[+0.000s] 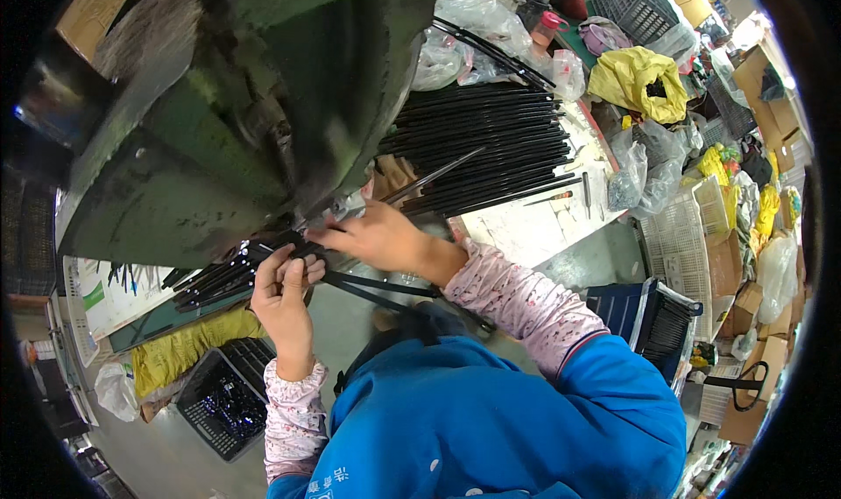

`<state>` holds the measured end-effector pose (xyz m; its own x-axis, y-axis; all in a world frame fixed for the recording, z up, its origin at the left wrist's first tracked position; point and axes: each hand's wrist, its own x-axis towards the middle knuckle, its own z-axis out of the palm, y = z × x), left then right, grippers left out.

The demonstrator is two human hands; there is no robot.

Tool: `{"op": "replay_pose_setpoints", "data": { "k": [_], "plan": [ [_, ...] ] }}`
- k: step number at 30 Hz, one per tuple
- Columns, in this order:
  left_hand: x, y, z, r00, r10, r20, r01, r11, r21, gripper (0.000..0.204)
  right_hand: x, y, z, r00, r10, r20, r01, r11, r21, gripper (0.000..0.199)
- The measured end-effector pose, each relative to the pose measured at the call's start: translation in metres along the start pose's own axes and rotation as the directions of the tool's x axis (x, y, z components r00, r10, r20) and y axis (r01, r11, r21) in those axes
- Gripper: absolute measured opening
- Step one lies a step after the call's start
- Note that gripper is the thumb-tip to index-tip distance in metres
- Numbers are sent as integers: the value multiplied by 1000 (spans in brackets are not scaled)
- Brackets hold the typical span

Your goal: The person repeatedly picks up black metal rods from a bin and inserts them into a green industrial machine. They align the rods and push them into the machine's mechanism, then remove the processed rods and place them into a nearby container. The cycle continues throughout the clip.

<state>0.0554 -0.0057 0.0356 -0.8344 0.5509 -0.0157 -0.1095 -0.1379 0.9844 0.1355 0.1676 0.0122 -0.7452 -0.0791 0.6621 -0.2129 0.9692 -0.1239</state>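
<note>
Under the edge of a large dark green machine point(166, 170), both of my hands work close together. My left hand point(285, 293) has its fingers curled in and the thumb bent against them. Whatever it pinches is too small and shaded to name. Two long black strips point(381, 283) run off to the right from beside its fingertips. My right hand point(381, 236) reaches across to a small metal part point(348, 206) low on the machine, fingers bent and closed near it. Their tips are partly lost in shadow. Behind my left hand lies a loose bundle of black rods point(215, 280).
Many black rods point(491, 135) lie in rows on a white worktop point(547, 236) beyond my right hand, near clear plastic bags point(477, 39). A black crate point(223, 403) stands on the floor at left. A dark blue bin point(622, 315) and white baskets point(679, 245) are to the right.
</note>
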Motion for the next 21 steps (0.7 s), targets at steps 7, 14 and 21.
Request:
{"op": "replay_pose_setpoints", "data": {
  "k": [7,14,21],
  "plan": [
    [13,0,-52,965,236,-119,-246,966,-82,26,-21,18,-10,938,325,120,-345,905,248,28],
    [2,-2,-51,993,58,-103,-63,997,-48,28,6,-1,-1,943,332,-29,-328,939,101,22],
    [-19,-32,-45,930,-274,245,258,962,94,18,13,-8,-14,935,356,10,-356,934,22,21]
  ]
}}
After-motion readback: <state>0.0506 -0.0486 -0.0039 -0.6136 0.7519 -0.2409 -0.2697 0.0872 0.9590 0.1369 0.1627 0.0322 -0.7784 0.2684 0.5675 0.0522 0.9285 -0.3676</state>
